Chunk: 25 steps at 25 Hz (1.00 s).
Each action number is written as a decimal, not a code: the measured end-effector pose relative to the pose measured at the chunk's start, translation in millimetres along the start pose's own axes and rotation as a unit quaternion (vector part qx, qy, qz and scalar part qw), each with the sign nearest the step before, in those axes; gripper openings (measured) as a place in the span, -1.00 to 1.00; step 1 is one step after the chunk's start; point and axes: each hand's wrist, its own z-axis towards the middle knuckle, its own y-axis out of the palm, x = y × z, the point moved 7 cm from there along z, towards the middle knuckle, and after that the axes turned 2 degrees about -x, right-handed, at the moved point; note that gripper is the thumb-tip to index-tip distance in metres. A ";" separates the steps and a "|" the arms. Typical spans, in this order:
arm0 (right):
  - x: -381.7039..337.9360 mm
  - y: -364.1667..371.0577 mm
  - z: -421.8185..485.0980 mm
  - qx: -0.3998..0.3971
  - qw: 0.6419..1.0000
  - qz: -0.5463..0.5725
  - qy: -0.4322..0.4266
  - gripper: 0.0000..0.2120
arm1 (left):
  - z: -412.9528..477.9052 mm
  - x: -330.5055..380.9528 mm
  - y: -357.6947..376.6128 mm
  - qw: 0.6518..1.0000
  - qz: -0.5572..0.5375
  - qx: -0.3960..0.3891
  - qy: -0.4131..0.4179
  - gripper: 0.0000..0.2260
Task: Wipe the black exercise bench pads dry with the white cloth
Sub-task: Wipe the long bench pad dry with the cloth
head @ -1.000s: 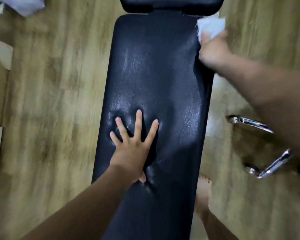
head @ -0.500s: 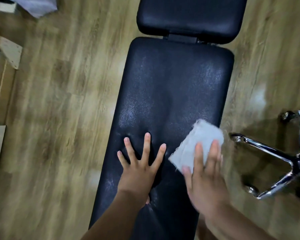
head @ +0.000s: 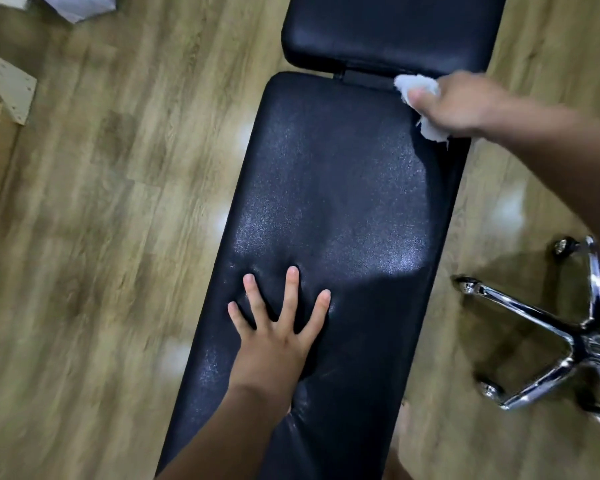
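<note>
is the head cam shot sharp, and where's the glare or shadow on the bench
Head view: right hand and white cloth are motion-blurred; left hand is sharper. Speckled glare spreads over the long pad; a dark shadow covers its near end. Bright reflections dot the wooden floor, whose planks look smeared. The chrome chair base glints.

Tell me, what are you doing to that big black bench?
A person is wiping it dry. The right hand presses a white cloth on the far right corner of the long black pad, near the smaller pad. The left hand lies flat on the long pad, fingers spread.
</note>
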 end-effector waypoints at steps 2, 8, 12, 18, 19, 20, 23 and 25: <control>-19.0 -8.2 3.7 -0.015 0.999 -0.039 -0.016 -0.45 | 0.3 0.5 0.6 1.000 0.004 0.001 -0.006 0.34; -13.0 28.1 -58.8 0.048 0.980 -0.192 -0.027 -0.44 | 1.1 0.9 2.6 1.000 0.005 -0.005 -0.008 0.35; -25.6 4.6 -25.8 0.031 0.985 -0.157 -0.058 -0.57 | 1.9 1.5 2.0 1.000 0.003 -0.010 -0.006 0.35; -0.5 17.1 -3.5 0.059 0.998 0.018 0.006 -0.40 | 1.1 2.4 -0.8 1.000 -0.003 -0.012 -0.006 0.34; -1.3 25.0 -22.7 0.101 0.994 0.036 -0.013 -0.44 | 0.5 2.1 -1.2 1.000 -0.006 -0.010 -0.006 0.35; -1.7 35.0 -43.9 0.132 0.990 0.056 -0.019 -0.46 | -1.3 0.5 -1.3 1.000 -0.009 -0.010 -0.007 0.35; -4.7 71.3 -112.0 0.199 0.976 0.084 -0.018 -0.47 | -0.4 0.8 -1.4 1.000 -0.015 -0.007 -0.005 0.39; -12.3 97.8 -155.6 0.206 0.971 0.123 -0.005 -0.47 | -1.1 1.3 -2.0 1.000 -0.013 -0.010 -0.005 0.44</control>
